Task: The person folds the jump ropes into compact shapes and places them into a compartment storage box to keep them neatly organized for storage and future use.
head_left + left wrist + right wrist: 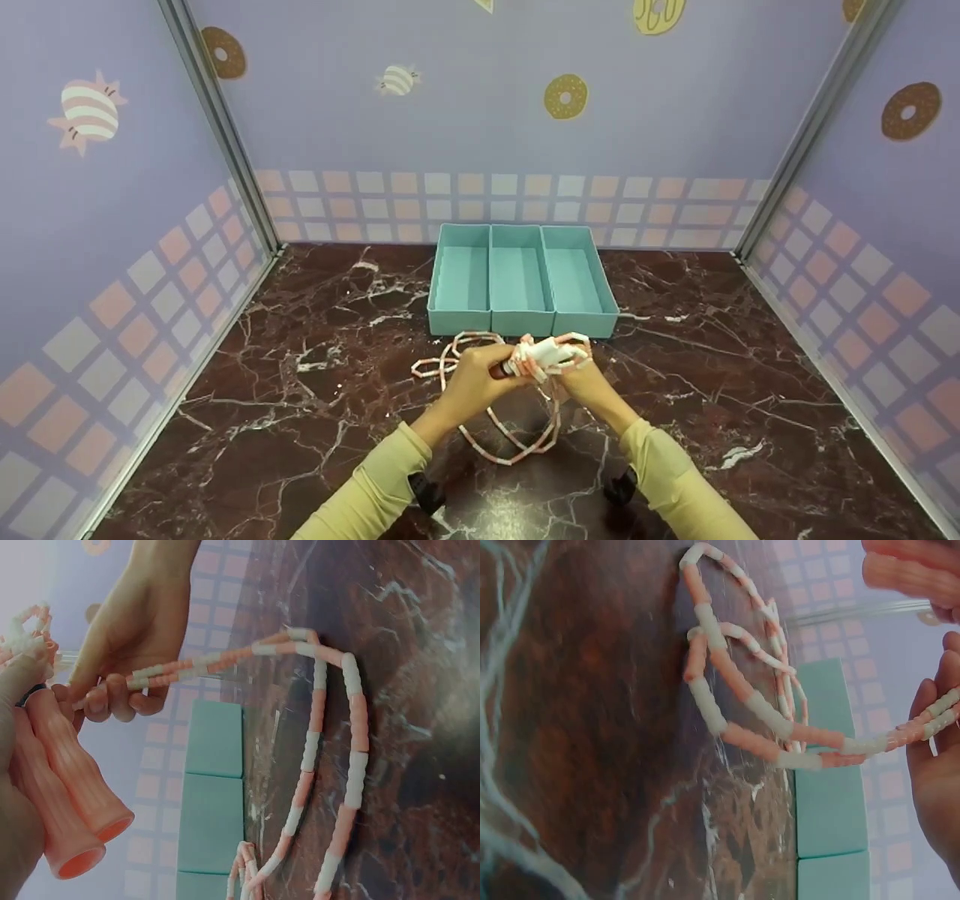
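A jump rope with pink and white beads [352, 772] is held up between both hands. My left hand [476, 375] grips its two pink handles [79, 757] side by side, their flared hollow ends sticking out below the palm. A bunched tangle of beaded cord [536, 356] sits above that fist in the head view. My right hand [589, 384] has its fingers curled round a doubled stretch of the cord [922, 727], close to the left hand. From there, long loops of rope [510, 459] hang down and spread over the dark tabletop toward the left.
A teal box [521, 322] with three side-by-side compartments stands just beyond the hands. The dark marbled table [300, 420] is enclosed by lilac panels [480, 127] with metal corner posts. A black wrist device [427, 493] shows under the left sleeve.
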A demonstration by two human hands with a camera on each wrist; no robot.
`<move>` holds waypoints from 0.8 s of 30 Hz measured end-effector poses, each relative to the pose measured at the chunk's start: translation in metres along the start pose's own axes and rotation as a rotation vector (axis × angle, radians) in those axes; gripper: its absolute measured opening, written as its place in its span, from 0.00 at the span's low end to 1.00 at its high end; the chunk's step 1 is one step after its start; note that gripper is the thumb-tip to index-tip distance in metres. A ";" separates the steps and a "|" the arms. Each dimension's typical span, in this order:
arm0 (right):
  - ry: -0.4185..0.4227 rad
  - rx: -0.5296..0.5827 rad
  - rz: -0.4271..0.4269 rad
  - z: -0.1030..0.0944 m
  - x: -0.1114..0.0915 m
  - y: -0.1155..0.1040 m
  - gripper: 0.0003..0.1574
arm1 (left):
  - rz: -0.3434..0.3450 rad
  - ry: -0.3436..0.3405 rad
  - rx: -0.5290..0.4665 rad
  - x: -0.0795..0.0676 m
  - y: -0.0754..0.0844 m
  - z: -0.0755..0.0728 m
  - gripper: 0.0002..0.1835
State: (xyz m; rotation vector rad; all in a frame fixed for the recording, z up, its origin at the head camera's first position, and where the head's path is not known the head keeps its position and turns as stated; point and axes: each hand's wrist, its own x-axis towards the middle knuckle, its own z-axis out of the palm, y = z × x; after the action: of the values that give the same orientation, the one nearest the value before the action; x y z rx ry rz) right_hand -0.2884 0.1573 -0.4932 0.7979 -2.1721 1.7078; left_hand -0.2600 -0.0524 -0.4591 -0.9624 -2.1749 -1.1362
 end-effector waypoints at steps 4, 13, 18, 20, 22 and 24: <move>-0.030 -0.021 0.176 0.001 0.003 0.000 0.19 | -0.035 0.019 0.007 0.000 -0.002 0.003 0.16; -0.180 0.086 0.088 0.003 0.004 0.001 0.14 | -0.184 0.111 0.005 0.007 -0.006 0.000 0.17; -0.169 0.150 0.110 0.008 0.001 0.002 0.17 | -0.250 0.146 0.019 0.011 -0.007 -0.001 0.16; -0.161 0.163 0.127 0.010 0.000 0.002 0.18 | -0.275 0.163 0.019 0.011 -0.009 -0.002 0.16; -0.153 0.167 0.135 0.011 -0.003 0.002 0.18 | -0.300 0.189 0.006 0.013 -0.012 -0.003 0.16; -0.143 0.171 0.134 0.012 -0.005 0.003 0.18 | -0.323 0.229 -0.009 0.014 -0.016 -0.005 0.15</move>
State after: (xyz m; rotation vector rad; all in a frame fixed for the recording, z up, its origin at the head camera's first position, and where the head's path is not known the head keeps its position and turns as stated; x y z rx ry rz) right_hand -0.2843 0.1473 -0.5012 0.8585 -2.2402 1.9815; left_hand -0.2809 -0.0584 -0.4542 -0.4639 -2.1848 -1.3307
